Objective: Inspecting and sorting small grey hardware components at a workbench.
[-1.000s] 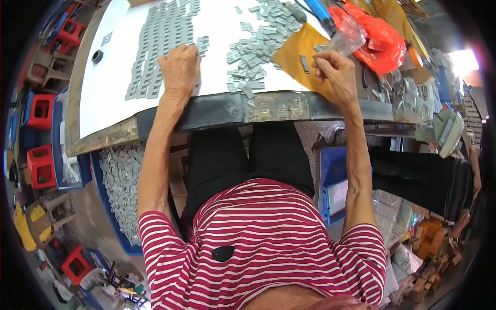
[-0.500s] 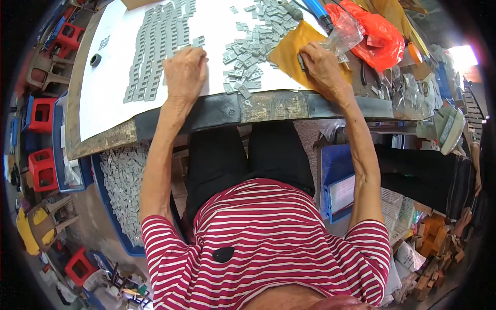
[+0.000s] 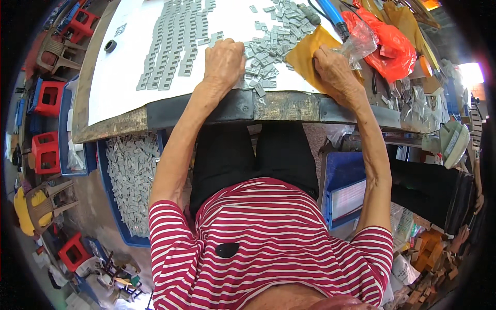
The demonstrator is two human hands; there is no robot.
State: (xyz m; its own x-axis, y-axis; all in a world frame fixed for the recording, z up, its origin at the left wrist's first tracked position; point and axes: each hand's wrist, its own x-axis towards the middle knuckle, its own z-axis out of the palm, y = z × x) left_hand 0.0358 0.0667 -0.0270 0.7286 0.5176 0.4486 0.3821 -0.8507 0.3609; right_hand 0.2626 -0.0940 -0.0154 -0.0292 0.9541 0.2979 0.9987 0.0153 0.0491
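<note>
From my end I have the left hand over the white sheet on the bench, back up, fingers curled in and the grip narrow; the fingertips are turned away, so I cannot tell whether a piece is pinched in them. It sits between the ordered rows of grey pieces on the left and the loose grey pile on the right, just beside the pile's edge, with a couple of flat pieces lying just past its knuckles. Over on the right I see the right hand on the yellow-brown sheet, its fingers bent down and drawn close together; their tips are partly hidden, and I cannot make out anything in them. Just beyond that hand I have crumpled clear plastic, a red plastic bag to the right of it and a blue tool at the far side. A dark ring rests on the white sheet, left of the rows. Below the bench on the left, a blue crate holds many more grey pieces.
</note>
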